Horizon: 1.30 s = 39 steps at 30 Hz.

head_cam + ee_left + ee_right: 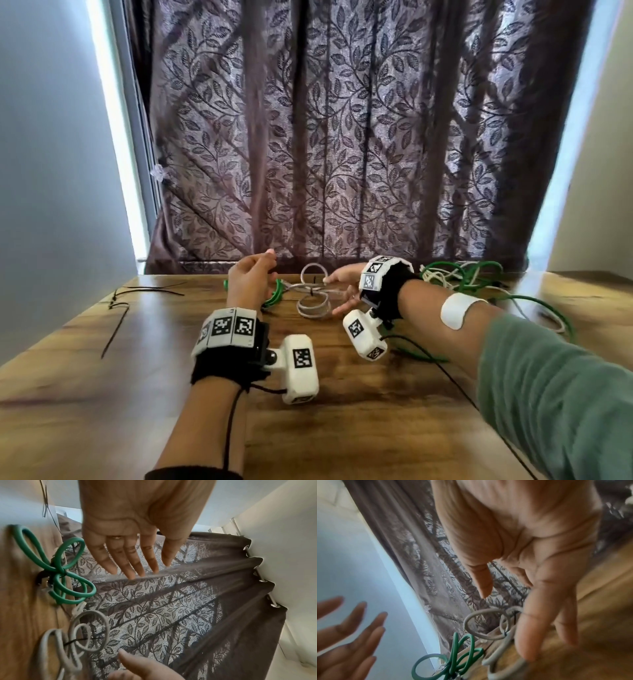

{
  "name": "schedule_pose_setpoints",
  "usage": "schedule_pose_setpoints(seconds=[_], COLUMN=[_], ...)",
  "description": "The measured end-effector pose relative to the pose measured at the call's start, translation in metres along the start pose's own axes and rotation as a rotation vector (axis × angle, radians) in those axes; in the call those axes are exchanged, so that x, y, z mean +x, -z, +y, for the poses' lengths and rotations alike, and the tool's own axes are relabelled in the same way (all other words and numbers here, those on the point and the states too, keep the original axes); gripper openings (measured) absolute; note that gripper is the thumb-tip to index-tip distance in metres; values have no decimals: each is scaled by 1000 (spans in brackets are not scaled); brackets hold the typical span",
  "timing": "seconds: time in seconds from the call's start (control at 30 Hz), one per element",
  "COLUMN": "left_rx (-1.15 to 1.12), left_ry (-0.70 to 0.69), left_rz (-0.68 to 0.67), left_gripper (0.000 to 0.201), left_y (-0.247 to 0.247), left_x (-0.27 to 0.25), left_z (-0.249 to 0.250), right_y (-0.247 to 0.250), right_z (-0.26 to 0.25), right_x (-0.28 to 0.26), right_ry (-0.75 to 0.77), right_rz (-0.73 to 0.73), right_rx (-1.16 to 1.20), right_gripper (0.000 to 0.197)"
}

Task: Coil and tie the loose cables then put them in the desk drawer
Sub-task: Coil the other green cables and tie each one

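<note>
A grey cable coil (313,295) (82,635) (485,623), cinched with a black tie, lies near the desk's far edge. A green cable coil (274,295) (63,572) (453,661), also tied, lies just to its left. My right hand (334,294) (506,624) reaches over the grey coil with straight, spread fingers and thumb apart; whether they touch it is unclear. My left hand (253,274) (137,561) hovers above the green coil, fingers straight and spread, holding nothing.
A tangle of loose green and white cables (459,277) lies at the desk's back right, trailing toward my right forearm. Several black zip ties (137,291) lie at the back left. The wooden desk (342,411) ends at a leaf-patterned curtain (342,137).
</note>
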<state>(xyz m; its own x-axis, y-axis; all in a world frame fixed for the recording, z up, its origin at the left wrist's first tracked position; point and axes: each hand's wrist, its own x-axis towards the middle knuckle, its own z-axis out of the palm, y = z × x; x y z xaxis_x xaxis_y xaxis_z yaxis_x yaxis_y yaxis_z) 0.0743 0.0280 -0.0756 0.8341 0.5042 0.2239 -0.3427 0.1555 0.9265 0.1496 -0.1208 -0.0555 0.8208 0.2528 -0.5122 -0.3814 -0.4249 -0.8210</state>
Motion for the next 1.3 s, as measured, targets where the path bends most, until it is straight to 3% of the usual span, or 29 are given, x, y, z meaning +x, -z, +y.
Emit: schedule_pose_setpoints(seconds=[0.03, 0.13, 0.2, 0.33, 0.37, 0.5, 0.6, 0.7, 0.77, 0.87, 0.93, 1.0, 1.07, 1.17, 1.23, 1.3], left_rx=[-2, -8, 14, 152, 198, 391, 496, 587, 645, 663, 662, 678, 692, 671, 558, 418], left_ry=[4, 1, -6, -103, -158, -319, -363, -313, -274, -204, -182, -188, -208, -197, -144, -144], left_rz=[-7, -27, -45, -185, -253, -571, -718, -853, -974, -1130, -1130, -1106, -1068, -1014, -1082, -1156], left_gripper=[16, 17, 17, 15, 15, 15, 14, 14, 13, 11, 21, 17, 8, 24, 26, 16], left_y=[0, -2, -6, -32, -41, -86, -115, -132, -137, -137, -133, -128, -124, -123, -125, -128], left_x=[0, -2, -6, -26, -34, -66, -73, -74, -75, -77, -74, -70, -67, -69, -76, -83], left_z=[0, 0, 3, 15, 19, 22, 10, -5, -14, -22, -24, -25, -24, -22, -16, -12], right_y=[6, 48, 72, 118, 122, 137, 144, 141, 138, 127, 121, 118, 123, 144, 159, 168], right_z=[2, 17, 25, 47, 54, 97, 122, 133, 133, 131, 132, 129, 115, 86, 69, 56], right_x=[-11, -35, -57, -120, -133, -136, -112, -97, -95, -98, -102, -110, -127, -159, -177, -192], right_ry=[-28, -51, 24, 330, 322, -12, -5, 7, 24, 99, 125, 144, 285, 607, 742, 825], right_rz=[63, 91, 90, 162, 127, -44, -1, -66, -107, -60, -78, -94, 9, 270, 399, 430], right_rx=[-62, -270, -341, -1058, -1180, -1430, -1328, -1219, -1204, -1281, -1344, -1295, -1322, -1305, -1092, -790], right_gripper=[23, 67, 65, 44, 45, 64, 76, 76, 64, 29, 20, 23, 26, 24, 20, 14])
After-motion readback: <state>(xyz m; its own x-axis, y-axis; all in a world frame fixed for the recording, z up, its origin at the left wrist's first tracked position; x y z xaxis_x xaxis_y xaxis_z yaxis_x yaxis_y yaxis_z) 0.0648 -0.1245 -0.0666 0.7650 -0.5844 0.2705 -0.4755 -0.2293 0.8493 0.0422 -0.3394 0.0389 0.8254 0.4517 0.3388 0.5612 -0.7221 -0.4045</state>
